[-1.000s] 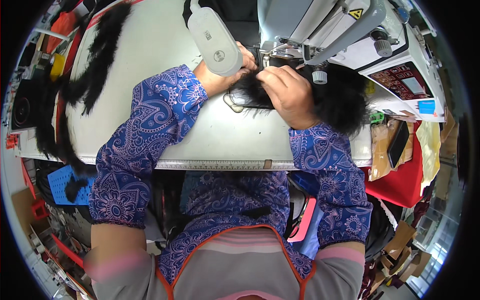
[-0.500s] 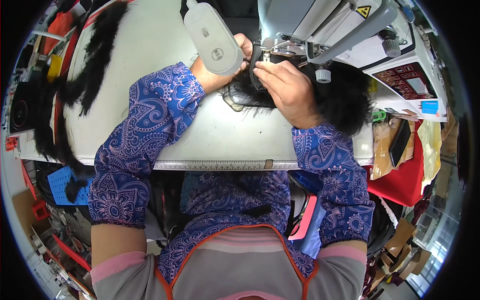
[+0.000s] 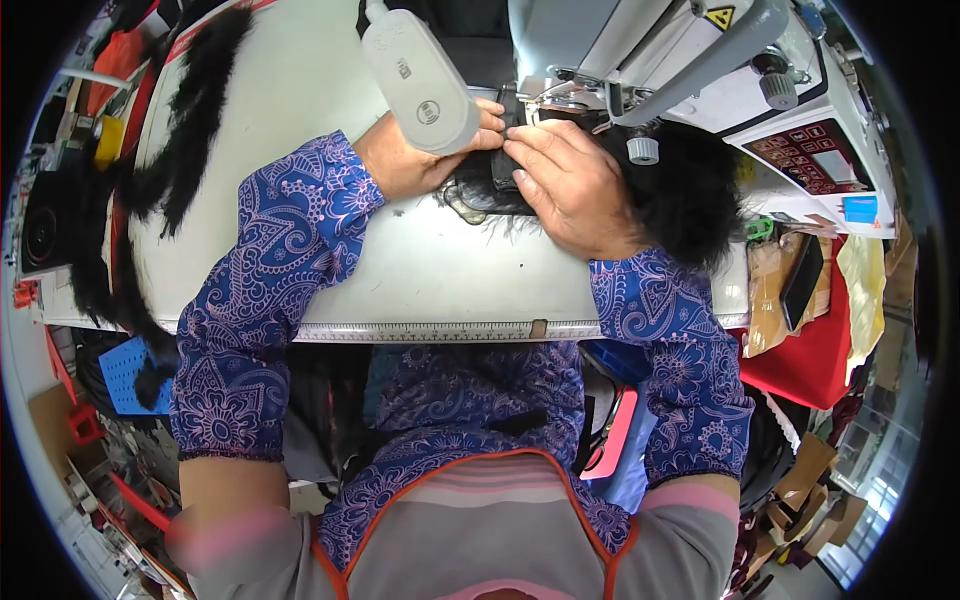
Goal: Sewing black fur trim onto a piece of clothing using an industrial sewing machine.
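Fingers of the right hand point(image 3: 578, 187) lie close together, their tips at the edge of a black strip point(image 3: 506, 172); those of the left hand point(image 3: 408, 168) reach its other side, partly hidden by the lamp point(image 3: 428, 90); whether either hand is clamped on the strip I cannot tell. It lies between the hands, just in front of the presser foot point(image 3: 531, 112) of a sewing machine point(image 3: 562, 38); a mass of long black fur point(image 3: 690, 190) spreads past the right hand, and whether strip and fur are joined is hidden. As I judge it, the fingertips are near enough to the foot to be hurt if the machine ran and a hand slid forward; loose hairs could catch under the foot, and uneven pressure from the hands could skew the strip. Outward, a ruler point(image 3: 430, 331) with fine graduations edges the pale bench point(image 3: 440, 280); a phone point(image 3: 799, 283) lies on a brown package point(image 3: 765, 310) at the right. As for markings, the lamp carries a round emblem and a smaller mark; a yellow triangular warning label point(image 3: 720, 19) sits on the machine; its dark red control panel point(image 3: 800, 155) has rows of pale symbols, too small to make out.
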A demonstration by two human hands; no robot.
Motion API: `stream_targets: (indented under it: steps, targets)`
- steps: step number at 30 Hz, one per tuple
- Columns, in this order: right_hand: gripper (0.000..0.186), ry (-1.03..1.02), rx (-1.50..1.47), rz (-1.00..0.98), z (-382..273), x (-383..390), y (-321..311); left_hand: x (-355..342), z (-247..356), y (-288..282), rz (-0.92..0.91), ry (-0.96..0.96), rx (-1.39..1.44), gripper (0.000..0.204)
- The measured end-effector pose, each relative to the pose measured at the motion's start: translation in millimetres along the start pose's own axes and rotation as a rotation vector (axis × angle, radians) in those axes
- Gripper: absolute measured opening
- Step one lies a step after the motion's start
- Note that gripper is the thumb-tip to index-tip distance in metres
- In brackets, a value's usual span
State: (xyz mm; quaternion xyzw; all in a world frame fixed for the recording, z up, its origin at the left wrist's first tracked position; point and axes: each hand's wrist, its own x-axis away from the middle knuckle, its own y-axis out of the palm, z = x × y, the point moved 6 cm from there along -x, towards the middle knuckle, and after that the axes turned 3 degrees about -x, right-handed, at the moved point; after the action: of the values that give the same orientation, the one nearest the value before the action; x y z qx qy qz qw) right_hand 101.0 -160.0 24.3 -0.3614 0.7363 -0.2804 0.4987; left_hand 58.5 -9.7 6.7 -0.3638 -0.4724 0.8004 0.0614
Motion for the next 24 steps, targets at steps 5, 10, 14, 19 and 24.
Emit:
stream_targets:
  steps: [5,10,14,19,24]
  targets:
    - [0.044,0.02,-0.013,-0.078,0,3,1,1,0,2,0.01,0.037,0.006,0.043]
    - [0.045,0.021,0.002,-0.125,9,10,-6,-8,8,7,0.022,0.026,-0.006,0.047]
    - [0.049,-0.013,0.064,-0.131,14,17,-6,-12,9,11,-0.013,-0.013,-0.008,0.048]
    - [0.052,-0.017,0.133,-0.12,19,23,-3,-16,9,10,-0.032,-0.022,0.018,0.048]
    - [0.052,-0.014,0.135,-0.112,22,21,-1,-16,1,9,-0.015,0.023,-0.048,0.047]
